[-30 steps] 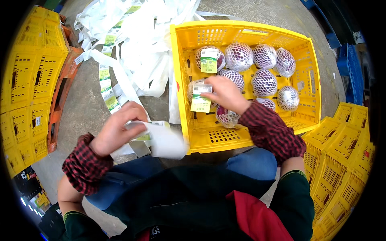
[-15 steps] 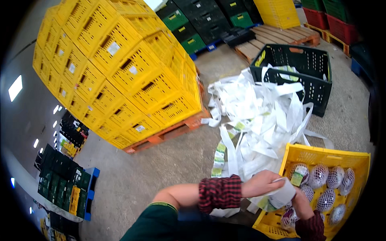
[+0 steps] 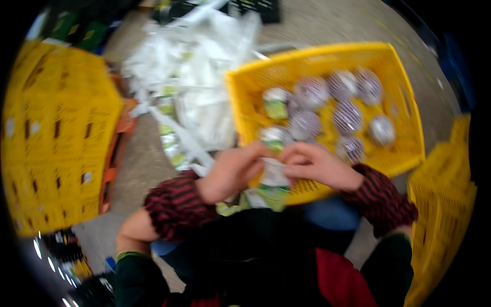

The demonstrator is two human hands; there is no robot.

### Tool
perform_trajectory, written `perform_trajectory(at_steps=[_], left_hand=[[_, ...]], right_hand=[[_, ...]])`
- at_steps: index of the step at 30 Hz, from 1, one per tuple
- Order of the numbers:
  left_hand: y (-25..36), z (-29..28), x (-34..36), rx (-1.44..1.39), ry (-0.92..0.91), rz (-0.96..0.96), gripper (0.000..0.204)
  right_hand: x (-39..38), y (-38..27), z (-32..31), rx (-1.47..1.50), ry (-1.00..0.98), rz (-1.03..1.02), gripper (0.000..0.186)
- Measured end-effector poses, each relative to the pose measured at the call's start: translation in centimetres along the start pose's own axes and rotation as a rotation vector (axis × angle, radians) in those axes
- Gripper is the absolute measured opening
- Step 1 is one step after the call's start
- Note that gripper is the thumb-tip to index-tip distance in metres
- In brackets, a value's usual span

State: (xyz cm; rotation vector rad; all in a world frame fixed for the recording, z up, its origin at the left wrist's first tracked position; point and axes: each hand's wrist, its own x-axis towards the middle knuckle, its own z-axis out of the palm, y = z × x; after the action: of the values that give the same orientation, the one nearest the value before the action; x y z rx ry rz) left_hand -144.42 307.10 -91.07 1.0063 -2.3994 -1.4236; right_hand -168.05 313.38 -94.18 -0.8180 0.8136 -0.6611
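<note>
My left hand (image 3: 236,171) and my right hand (image 3: 321,165) are close together over the near-left edge of the yellow crate (image 3: 409,110). Both are closed, fingertips pinching a white-and-green label strip (image 3: 274,174) stretched between them; its lower part hangs toward my lap. Inside the crate lie several round purple vegetables (image 3: 348,117) in white netting; their exact kind is blurred. Two at the crate's left side carry a white-and-green label (image 3: 276,108). My fingertips are smeared by motion.
Left of the crate a heap of white backing strips (image 3: 204,97) lies on the concrete floor. Stacked yellow crates (image 3: 56,138) stand on an orange pallet (image 3: 113,158) at far left. More yellow crates (image 3: 442,199) are at right, and a dark crate (image 3: 255,7) is beyond the heap.
My view has swung down and right, bringing the crate nearer the middle. My hands have come up side by side, with the label strip between their fingertips.
</note>
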Motion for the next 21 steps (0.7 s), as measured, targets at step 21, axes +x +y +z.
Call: perform_trajectory(at_steps=[21], left_hand=[[-2.8,-1.5,-3.2,0.001,0.001,-0.294,0.026]], right_hand=[[-0.6,0.3,-4.0,-0.559,0.598,-0.487,0.016]])
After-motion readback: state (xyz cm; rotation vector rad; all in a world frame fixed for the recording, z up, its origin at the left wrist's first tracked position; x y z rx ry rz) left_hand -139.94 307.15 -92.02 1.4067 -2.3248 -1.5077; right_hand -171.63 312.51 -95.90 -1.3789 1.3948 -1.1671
